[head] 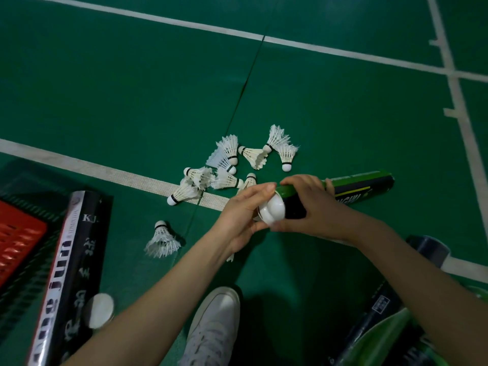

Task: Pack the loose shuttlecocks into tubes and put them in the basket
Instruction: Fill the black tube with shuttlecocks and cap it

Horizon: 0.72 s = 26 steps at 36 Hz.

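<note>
Down on the green floor (132, 88), we're crouched low and both hands are busy. Our right hand (311, 207) is wrapped round the green tube (364, 186) near its mouth, and the tube runs away to the right. Our left hand (243, 217) is at that mouth, fingers over the top and thumb underneath, pinching a shuttlecock (274, 210) that sits cork-end out in the opening. Only its white cork shows.

Just beyond the hands, a pile (227, 165) of loose shuttlecocks lies on and past the white line (118, 174), several touching, feathers pointing every way. One stray (162, 239) lies apart on the left, nearer us, with its cork pointing away.

Far left, we have the basket (18, 233), red inside with a dark lattice rim, cut off by the frame's edge. A black tube (68, 273) lies along its right side; we cannot tell whether they touch. A white cap (100, 310) sits just beside that tube. Bottom centre is our white shoe (214, 326), and at lower right more dark tubes (383, 320) lie partly under our right forearm.
</note>
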Motion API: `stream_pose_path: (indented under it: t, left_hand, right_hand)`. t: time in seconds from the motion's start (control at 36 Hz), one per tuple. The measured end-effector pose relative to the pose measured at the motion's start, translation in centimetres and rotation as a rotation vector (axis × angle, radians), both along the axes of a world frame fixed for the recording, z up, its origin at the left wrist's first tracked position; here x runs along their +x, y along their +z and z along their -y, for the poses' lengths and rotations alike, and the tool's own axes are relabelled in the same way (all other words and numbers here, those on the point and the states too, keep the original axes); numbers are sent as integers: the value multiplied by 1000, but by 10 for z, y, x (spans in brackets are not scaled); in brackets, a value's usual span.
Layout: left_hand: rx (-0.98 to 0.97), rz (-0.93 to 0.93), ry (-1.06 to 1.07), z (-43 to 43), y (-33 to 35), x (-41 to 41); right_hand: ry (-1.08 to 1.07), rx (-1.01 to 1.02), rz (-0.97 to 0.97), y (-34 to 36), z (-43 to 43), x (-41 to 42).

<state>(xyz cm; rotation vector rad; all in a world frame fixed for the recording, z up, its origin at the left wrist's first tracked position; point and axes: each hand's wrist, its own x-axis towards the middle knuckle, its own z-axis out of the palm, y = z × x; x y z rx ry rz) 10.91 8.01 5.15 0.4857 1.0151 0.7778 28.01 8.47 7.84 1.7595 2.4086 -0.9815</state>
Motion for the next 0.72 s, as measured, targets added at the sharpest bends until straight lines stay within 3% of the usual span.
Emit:
stream_pose_path:
  t: [0.11,0.25,0.33,0.47,0.58,0.72]
  left_hand:
    - [25,-40,-59,10,-16,8]
    - [90,-263,-155,18,-39,8]
    - [99,-359,-212,19,-46,6]
    - [172,-701,-311,24,-52,15]
    - [-89,-350,-385,32,-41,32]
    - [-66,-230,-322,28,-35,39]
  right_hand:
    - [92,4,128,-11,4,9]
    - [225,-44,318,-33,17,20]
    - [272,-60,344,-44,28,28]
    - [249,-7,313,-50,35,35]
    - [166,53,244,-44,34,40]
    - [114,70,164,-40,36,39]
